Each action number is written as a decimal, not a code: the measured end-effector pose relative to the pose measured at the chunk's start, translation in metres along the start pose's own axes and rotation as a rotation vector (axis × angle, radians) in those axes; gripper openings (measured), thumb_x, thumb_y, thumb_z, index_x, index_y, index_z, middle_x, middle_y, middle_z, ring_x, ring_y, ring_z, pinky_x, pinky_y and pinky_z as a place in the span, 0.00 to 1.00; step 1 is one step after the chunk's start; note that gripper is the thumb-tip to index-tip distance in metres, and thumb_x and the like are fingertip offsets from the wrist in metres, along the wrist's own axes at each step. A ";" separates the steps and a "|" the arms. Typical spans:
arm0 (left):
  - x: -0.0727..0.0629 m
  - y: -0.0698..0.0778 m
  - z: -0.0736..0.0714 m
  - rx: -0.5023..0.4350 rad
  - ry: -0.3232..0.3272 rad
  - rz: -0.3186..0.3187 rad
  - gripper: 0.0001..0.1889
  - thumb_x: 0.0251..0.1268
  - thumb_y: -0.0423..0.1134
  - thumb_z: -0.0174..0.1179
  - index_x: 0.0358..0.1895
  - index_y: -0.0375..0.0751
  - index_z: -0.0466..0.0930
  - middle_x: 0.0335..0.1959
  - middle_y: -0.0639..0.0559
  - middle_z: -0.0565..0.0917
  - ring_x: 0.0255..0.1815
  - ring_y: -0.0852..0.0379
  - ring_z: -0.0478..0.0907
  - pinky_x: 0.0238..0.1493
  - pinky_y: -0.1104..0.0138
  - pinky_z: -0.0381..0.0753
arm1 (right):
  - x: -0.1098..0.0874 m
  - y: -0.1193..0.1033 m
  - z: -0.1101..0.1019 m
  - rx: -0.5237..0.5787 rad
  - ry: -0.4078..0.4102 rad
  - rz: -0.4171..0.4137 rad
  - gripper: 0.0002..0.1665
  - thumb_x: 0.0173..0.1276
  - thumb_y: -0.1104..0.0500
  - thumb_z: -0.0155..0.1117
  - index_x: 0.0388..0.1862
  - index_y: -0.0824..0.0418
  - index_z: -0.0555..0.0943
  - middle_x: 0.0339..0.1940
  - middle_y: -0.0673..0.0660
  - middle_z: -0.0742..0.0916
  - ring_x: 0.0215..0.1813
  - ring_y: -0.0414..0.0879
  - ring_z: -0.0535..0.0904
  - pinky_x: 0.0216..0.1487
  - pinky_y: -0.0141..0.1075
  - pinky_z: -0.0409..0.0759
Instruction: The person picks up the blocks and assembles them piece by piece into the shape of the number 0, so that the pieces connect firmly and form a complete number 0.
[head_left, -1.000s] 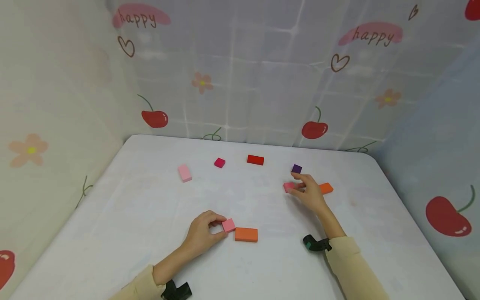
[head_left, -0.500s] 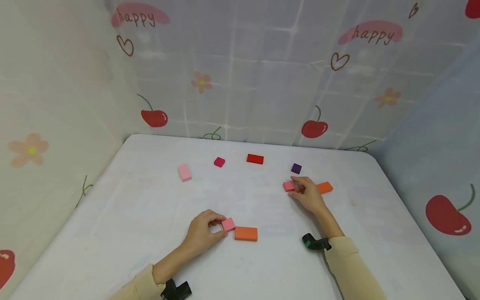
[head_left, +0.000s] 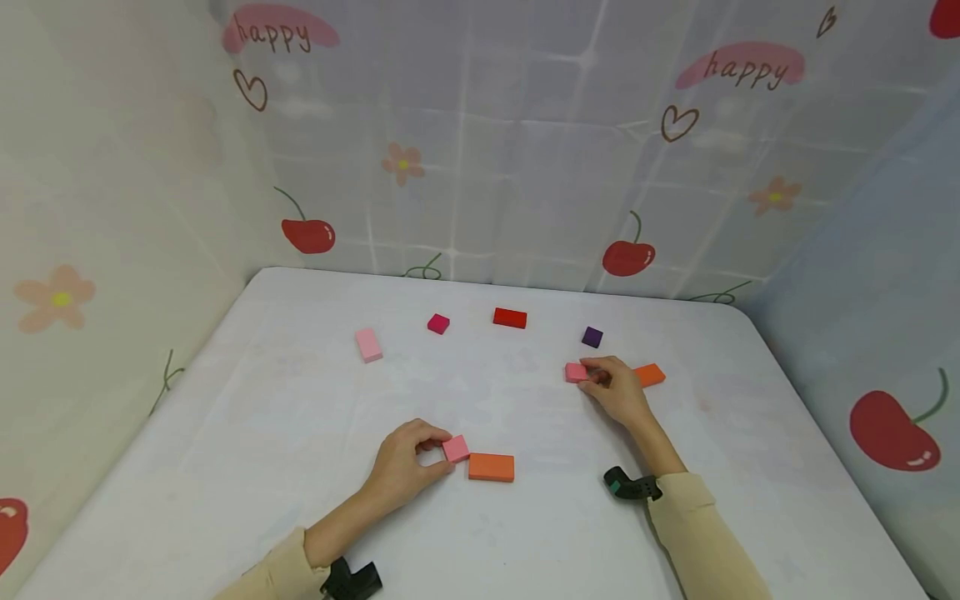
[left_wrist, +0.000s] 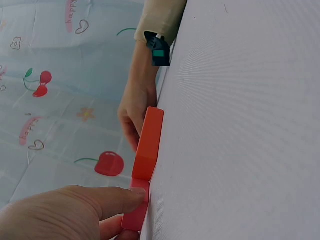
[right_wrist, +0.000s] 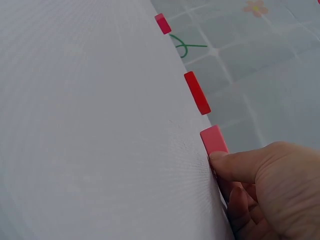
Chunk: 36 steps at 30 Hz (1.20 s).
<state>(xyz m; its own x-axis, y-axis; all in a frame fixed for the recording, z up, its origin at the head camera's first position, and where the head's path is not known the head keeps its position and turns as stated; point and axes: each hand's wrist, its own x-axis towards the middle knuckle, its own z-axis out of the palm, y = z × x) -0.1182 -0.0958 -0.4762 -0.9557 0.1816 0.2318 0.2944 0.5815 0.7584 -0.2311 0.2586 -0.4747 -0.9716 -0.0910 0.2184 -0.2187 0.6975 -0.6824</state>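
Note:
At the front of the table my left hand [head_left: 405,467] pinches a pink block [head_left: 455,449] between thumb and fingers. Its right corner meets the left end of an orange rectangular block [head_left: 491,467]; the left wrist view has the orange block [left_wrist: 149,145] standing just past my thumb. Farther back on the right, my right hand [head_left: 618,392] pinches another pink block [head_left: 575,372] at its right side. In the right wrist view my thumb lies against the near end of this pink block [right_wrist: 215,140], and the curled fingers are partly hidden below it.
A second orange block [head_left: 650,375] lies behind my right hand, partly covered by it. A purple block [head_left: 592,337] sits just beyond. Along the back are a red block [head_left: 510,317], a magenta block [head_left: 438,323] and a light pink block [head_left: 368,344]. Printed curtains surround the white table [head_left: 300,433].
My right hand's fingers have closed in on the pink block, the index finger drawing back from the purple block. My left hand and its block stay in place.

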 end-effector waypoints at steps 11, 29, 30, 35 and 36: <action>0.000 0.000 0.000 -0.003 -0.002 -0.008 0.15 0.45 0.34 0.77 0.39 0.48 0.87 0.31 0.61 0.80 0.34 0.63 0.73 0.38 0.71 0.76 | 0.000 0.000 -0.001 0.011 0.000 0.012 0.20 0.60 0.65 0.72 0.52 0.67 0.83 0.38 0.63 0.84 0.38 0.49 0.79 0.38 0.27 0.74; 0.001 0.000 0.000 0.008 0.000 -0.017 0.16 0.45 0.33 0.77 0.39 0.48 0.87 0.31 0.61 0.79 0.34 0.64 0.72 0.37 0.72 0.75 | -0.033 -0.041 -0.003 0.101 -0.075 0.072 0.20 0.59 0.63 0.74 0.50 0.67 0.82 0.40 0.62 0.86 0.36 0.45 0.82 0.36 0.23 0.78; 0.001 0.000 0.000 0.008 -0.001 -0.018 0.16 0.45 0.33 0.77 0.39 0.48 0.87 0.31 0.61 0.79 0.34 0.64 0.72 0.37 0.72 0.75 | -0.037 -0.045 -0.002 0.107 -0.086 0.072 0.20 0.58 0.63 0.74 0.49 0.67 0.82 0.39 0.62 0.86 0.35 0.45 0.82 0.36 0.23 0.78; 0.001 0.000 0.000 0.009 -0.001 -0.012 0.16 0.44 0.33 0.77 0.39 0.47 0.87 0.31 0.61 0.79 0.34 0.64 0.72 0.37 0.72 0.76 | -0.055 -0.058 0.004 0.129 -0.135 0.054 0.20 0.56 0.65 0.75 0.48 0.66 0.82 0.36 0.58 0.86 0.33 0.42 0.81 0.36 0.25 0.79; 0.001 0.000 0.000 0.008 -0.001 -0.011 0.16 0.45 0.33 0.77 0.39 0.47 0.87 0.31 0.61 0.79 0.34 0.64 0.72 0.37 0.72 0.76 | -0.058 -0.060 0.006 0.132 -0.146 0.048 0.20 0.55 0.65 0.75 0.48 0.65 0.82 0.35 0.57 0.85 0.33 0.42 0.80 0.35 0.26 0.80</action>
<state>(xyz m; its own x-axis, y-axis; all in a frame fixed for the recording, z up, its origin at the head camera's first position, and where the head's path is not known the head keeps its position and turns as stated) -0.1191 -0.0960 -0.4762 -0.9587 0.1765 0.2229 0.2843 0.5900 0.7557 -0.1622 0.2177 -0.4505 -0.9820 -0.1683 0.0861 -0.1719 0.6055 -0.7771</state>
